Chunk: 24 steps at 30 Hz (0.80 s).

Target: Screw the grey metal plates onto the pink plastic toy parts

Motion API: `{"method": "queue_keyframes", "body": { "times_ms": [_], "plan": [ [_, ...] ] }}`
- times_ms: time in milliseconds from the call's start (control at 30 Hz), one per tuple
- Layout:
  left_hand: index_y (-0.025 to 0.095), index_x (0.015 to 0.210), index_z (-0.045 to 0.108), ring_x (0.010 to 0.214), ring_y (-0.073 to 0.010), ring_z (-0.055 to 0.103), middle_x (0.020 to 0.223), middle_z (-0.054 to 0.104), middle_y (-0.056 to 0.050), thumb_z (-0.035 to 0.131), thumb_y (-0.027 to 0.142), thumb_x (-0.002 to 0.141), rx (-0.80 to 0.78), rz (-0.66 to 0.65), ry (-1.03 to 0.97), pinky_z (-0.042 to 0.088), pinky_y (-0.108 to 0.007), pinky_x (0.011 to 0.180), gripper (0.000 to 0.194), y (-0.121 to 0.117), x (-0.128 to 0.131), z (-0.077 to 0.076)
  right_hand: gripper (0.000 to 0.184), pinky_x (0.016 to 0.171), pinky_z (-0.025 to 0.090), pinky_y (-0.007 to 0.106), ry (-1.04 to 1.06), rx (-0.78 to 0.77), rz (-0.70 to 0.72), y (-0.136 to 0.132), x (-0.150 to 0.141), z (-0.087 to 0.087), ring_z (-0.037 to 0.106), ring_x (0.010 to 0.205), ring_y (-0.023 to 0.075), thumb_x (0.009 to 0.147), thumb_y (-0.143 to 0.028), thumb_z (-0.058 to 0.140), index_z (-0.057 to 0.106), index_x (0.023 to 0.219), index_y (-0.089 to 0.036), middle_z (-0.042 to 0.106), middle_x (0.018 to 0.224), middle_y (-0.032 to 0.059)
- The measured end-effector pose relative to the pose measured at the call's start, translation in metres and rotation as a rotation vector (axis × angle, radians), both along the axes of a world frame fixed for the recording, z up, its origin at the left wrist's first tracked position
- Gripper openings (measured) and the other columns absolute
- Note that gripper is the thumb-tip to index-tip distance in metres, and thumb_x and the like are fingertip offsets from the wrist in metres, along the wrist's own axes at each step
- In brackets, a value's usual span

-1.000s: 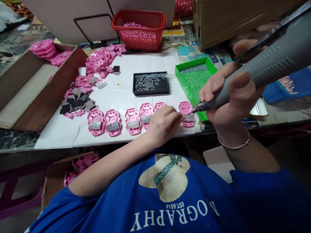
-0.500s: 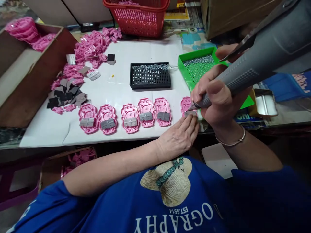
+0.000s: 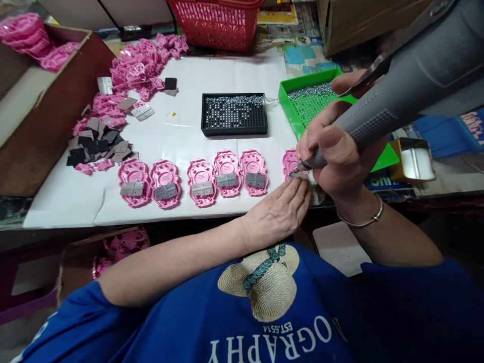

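Note:
My right hand (image 3: 336, 146) is wrapped round a grey electric screwdriver (image 3: 374, 113), held at a slant. The tool's tip meets a pink plastic shell (image 3: 290, 159) at the right end of the white sheet. My left hand (image 3: 278, 214) lies low with its fingers together, fingertips holding the near side of that shell and partly hiding it and its grey plate. To the left stand several more pink shells in a row, such as one with a dark grey plate (image 3: 254, 180) across it and one with a lighter plate (image 3: 202, 189).
A black perforated tray (image 3: 234, 130) of screws sits mid-sheet. Behind my right hand is a green screw tray (image 3: 289, 108). Pink parts (image 3: 136, 70) and loose plates (image 3: 98, 143) are heaped at left beside a brown box (image 3: 45, 111). A red basket (image 3: 219, 27) stands at the back.
The view has shifted slightly, moving the table items a little in the picture. Both hands keep their places, with the screwdriver tip still at the same pink shell.

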<state>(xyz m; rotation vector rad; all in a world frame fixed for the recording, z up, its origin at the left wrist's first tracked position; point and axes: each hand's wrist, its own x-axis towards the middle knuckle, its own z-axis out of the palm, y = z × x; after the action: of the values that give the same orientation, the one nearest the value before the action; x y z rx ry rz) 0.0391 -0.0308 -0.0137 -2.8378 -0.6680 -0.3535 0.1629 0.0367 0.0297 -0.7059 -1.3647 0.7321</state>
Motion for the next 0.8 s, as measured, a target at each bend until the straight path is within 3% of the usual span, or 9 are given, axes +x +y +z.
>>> {"method": "queue_keyframes", "body": {
  "times_ms": [167,300,467,633,700,800],
  "plan": [
    [-0.003,0.134,0.054,0.130,-0.0330,0.055,0.138,0.056,-0.025,0.036,0.011,0.100,0.013,-0.008,-0.013,0.046,-0.045,0.111,0.041,0.001,-0.001,0.001,0.030,0.043,0.038,0.027,0.038,0.048,0.105,0.003,-0.001,-0.003,0.042,0.042,0.0103,0.077,-0.042,0.073,0.059,0.103,-0.034,0.049,0.059,-0.0085],
    [-0.002,0.136,0.052,0.132,-0.0307,0.054,0.140,0.053,-0.025,0.035,0.011,0.100,-0.020,0.009,0.022,0.044,-0.044,0.113,0.041,0.001,-0.001,0.003,0.031,0.043,0.039,0.027,0.057,0.034,0.110,0.004,-0.003,-0.007,0.039,0.041,0.0093,0.074,-0.045,0.077,0.055,0.091,-0.032,0.046,0.058,-0.0097],
    [-0.002,0.135,0.053,0.132,-0.0305,0.054,0.140,0.054,-0.025,0.036,0.012,0.100,0.005,0.026,0.023,0.044,-0.042,0.112,0.041,0.000,0.002,0.002,0.029,0.040,0.036,0.024,0.088,0.069,0.177,0.009,0.000,-0.005,0.041,0.038,0.0078,0.076,-0.039,0.075,0.061,0.101,-0.032,0.049,0.058,-0.0099],
    [-0.001,0.132,0.055,0.134,-0.0304,0.051,0.141,0.054,-0.024,0.041,0.015,0.100,-0.005,0.031,-0.020,0.043,-0.041,0.112,0.039,0.006,0.000,0.004,0.032,0.031,0.030,0.024,0.176,0.203,0.096,0.018,0.008,0.015,0.041,0.034,0.0076,0.074,-0.035,0.077,0.068,0.104,-0.027,0.053,0.056,-0.0084],
    [0.003,0.133,0.055,0.135,-0.0287,0.050,0.143,0.052,-0.022,0.042,0.018,0.100,-0.046,0.021,-0.056,0.043,-0.042,0.111,0.038,0.010,-0.011,0.010,0.031,0.030,0.030,0.023,0.189,0.266,0.051,0.021,0.014,0.023,0.040,0.033,0.0070,0.074,-0.036,0.076,0.069,0.102,-0.025,0.053,0.054,-0.0081],
    [0.008,0.134,0.055,0.128,-0.0303,0.054,0.142,0.055,-0.019,0.049,0.016,0.097,-0.046,0.083,-0.119,0.047,-0.046,0.103,0.038,0.014,-0.041,0.020,0.032,0.031,0.030,0.023,0.158,0.239,-0.065,0.021,0.027,0.026,0.040,0.035,0.0072,0.073,-0.039,0.077,0.070,0.101,-0.025,0.052,0.054,-0.0074]
  ]
}}
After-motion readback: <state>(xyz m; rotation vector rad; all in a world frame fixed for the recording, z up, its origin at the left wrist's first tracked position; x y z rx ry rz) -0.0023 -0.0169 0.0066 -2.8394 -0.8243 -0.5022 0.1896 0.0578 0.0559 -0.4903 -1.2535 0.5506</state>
